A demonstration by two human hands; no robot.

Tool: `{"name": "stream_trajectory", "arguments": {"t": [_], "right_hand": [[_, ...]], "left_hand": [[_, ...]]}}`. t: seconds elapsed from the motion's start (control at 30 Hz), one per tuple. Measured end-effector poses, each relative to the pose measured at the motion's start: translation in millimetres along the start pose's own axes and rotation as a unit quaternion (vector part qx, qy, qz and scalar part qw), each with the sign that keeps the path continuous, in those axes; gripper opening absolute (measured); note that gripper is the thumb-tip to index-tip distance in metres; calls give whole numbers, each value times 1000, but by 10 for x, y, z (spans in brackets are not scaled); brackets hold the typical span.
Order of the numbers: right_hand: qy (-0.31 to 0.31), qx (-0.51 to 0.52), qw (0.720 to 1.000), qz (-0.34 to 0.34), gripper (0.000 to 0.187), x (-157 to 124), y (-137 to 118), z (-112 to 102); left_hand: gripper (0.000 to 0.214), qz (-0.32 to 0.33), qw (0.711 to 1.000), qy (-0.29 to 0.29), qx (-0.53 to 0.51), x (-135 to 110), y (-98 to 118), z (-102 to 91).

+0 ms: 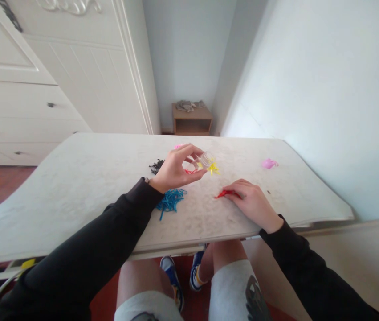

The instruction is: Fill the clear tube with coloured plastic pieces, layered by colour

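My left hand (181,167) is closed around a small clear jar (206,159), tilted with its round end toward the right. Some red strands show between the fingers and the jar. Low over the table, my right hand (251,198) pinches a bunch of red strands (225,193). A pile of blue strands (172,200) lies below my left wrist. Black strands (156,166) rest to the left of that hand, partly hidden by it. Just beyond the jar are yellow strands (213,168), and a bit of pink (179,146) shows behind my left hand.
A pink item (269,163), perhaps a small bag, lies on the right of the white table (92,187). A small dark speck (268,192) is near my right hand. White cabinets (85,67) stand left; a wooden stand (192,114) with cloth is beyond the far edge.
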State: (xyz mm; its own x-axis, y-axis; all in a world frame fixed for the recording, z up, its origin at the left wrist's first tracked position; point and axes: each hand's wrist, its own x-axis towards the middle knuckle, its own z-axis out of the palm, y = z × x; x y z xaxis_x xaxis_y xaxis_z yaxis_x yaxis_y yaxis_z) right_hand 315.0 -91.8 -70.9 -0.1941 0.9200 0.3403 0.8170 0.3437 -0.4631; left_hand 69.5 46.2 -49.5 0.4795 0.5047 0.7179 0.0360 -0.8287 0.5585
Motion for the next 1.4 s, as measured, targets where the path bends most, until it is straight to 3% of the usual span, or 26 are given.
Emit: {"name": "stream_trajectory", "arguments": {"t": [0.23, 0.6, 1.03, 1.17, 1.27, 1.4], "right_hand": [[57, -17, 998, 15, 12, 49, 10, 30], [164, 12, 986, -17, 6, 344, -300, -233], [104, 53, 991, -71, 13, 630, -476, -254], [99, 111, 988, -41, 7, 679, -446, -242], [120, 140, 983, 0, 16, 688, -407, -211], [123, 128, 984, -18, 21, 698, -412, -223]], "left_hand": [[29, 25, 999, -36, 21, 6, -5, -17], [32, 78, 988, -109, 78, -7, -16, -20], [34, 56, 994, -89, 44, -12, -28, 2], [33, 29, 997, -73, 21, -7, -17, 11], [33, 10, 998, -63, -10, -5, 0, 25], [33, -6, 997, -64, -36, -5, 17, 40]]}}
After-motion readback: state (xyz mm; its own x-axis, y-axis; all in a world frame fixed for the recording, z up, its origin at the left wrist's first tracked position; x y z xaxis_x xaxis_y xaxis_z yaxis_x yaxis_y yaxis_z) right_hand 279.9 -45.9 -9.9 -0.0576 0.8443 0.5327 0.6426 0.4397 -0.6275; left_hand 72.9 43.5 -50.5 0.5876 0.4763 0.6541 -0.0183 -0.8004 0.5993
